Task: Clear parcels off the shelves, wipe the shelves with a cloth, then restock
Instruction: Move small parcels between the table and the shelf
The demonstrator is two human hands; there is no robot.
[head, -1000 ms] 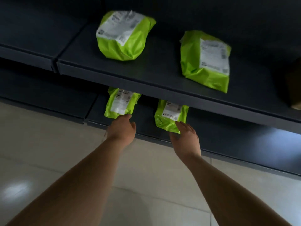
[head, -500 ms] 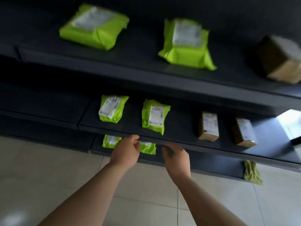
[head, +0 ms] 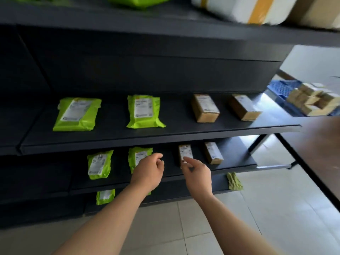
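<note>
**A:** Which step is in hand here?

**B:** Hard to fix. Parcels lie on every shelf in view, and the cloth [head: 234, 181] lies crumpled low down, below and to the right of the right hand [head: 197, 173], with nothing touching it. So, as I judge it, either clearing has not begun on this bay or restocking is almost done. I cannot say which.

**A:** And the hands?

**B:** Both are empty. The left hand [head: 149, 172] has its fingers loosely curled round nothing. The right hand has its fingers reaching forward, relaxed, holding nothing.

**A:** Where are the nearest parcels?

**B:** A green mailer [head: 139, 155] lies on the lower shelf [head: 237, 157] just beyond the left hand, partly hidden by the knuckles. A small brown box [head: 185, 152] lies just beyond the right fingertips, and I cannot tell whether they touch it. A second mailer [head: 100, 163] lies to the left of the left hand. A second box [head: 213, 152] lies to the right of the right hand.

**A:** What does the next move call for?

**B:** If this is clearing, each hand goes forward under the shelf above [head: 165, 138] and closes on its nearest parcel. The mailer looks soft and would probably sag, so it wants a grip across its middle. The box wants thumb and fingers on its narrow sides, drawn out without nudging its neighbour. The table [head: 322, 144], far to the right of the right hand, looks a likely place to set them down.
</note>
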